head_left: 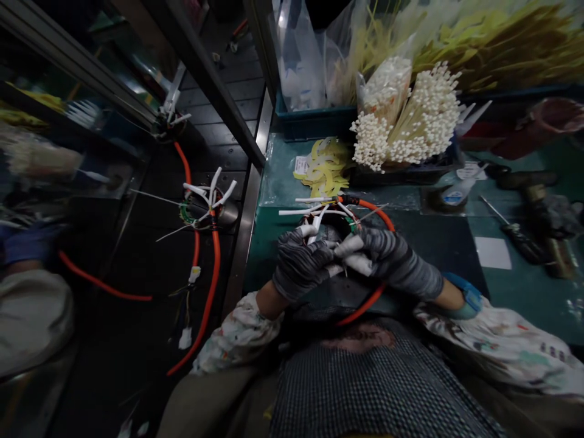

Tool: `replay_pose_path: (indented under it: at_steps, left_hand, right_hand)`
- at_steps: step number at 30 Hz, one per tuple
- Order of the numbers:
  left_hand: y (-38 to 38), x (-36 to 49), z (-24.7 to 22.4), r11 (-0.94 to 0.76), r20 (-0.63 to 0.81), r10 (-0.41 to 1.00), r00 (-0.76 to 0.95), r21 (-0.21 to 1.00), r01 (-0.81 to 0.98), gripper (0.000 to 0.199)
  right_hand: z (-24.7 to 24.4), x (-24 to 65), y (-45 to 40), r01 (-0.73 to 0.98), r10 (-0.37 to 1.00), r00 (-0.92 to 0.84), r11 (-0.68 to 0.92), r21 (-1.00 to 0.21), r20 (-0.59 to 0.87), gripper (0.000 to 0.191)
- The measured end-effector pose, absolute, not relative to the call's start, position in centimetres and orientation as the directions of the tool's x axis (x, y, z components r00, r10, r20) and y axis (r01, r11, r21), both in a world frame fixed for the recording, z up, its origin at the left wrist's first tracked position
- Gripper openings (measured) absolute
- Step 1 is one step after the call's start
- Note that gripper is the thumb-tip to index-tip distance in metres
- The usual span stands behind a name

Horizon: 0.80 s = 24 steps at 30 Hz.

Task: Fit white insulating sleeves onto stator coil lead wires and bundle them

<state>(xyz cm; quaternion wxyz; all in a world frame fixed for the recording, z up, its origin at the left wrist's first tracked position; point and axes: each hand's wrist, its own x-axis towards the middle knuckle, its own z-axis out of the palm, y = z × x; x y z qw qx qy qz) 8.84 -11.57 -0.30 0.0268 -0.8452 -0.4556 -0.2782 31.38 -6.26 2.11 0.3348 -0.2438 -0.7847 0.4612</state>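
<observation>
A round motor part [335,224] with white sleeved wires and a thick orange cable [378,210] lies on the green bench in front of me. My left hand [303,258], in a striped grey glove with taped fingertips, is closed at the part's left side, around a white sleeve [314,230]. Across from it, my right hand [387,255], gloved the same way, has its taped fingers pinched together at the near right of the part. The fingertips of both hands nearly meet; what lies between the right fingers is too small to make out.
Behind the part lie yellow strips [326,167] and bundled white-tipped sticks [420,121]. A screwdriver [517,234], a bottle [458,191] and a power tool are at right. Similar wired parts [210,204] stand on the conveyor [228,128] at left, beside another person's gloved hand [34,242].
</observation>
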Motion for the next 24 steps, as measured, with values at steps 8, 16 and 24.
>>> replay_pose_path:
  at_steps: [8, 16, 24]
  left_hand:
    - [-11.8, 8.9, -0.2, -0.554, 0.420, 0.808, 0.414, 0.301, 0.777, 0.016]
    - [-11.7, 9.6, -0.8, -0.565, 0.560, 0.763, 0.323, 0.335, 0.754, 0.013]
    - [-16.3, 8.2, -1.9, -0.369, 0.638, 0.769, 0.041, 0.390, 0.844, 0.052]
  right_hand:
    - [0.3, 32.6, -8.9, 0.226, 0.801, -0.591, 0.271, -0.936, 0.090, 0.021]
    - [0.6, 27.4, -7.2, 0.122, 0.818, -0.428, 0.473, -0.873, 0.383, 0.017]
    - [0.4, 34.6, -4.4, 0.426, 0.862, 0.192, 0.358, -0.831, 0.469, 0.006]
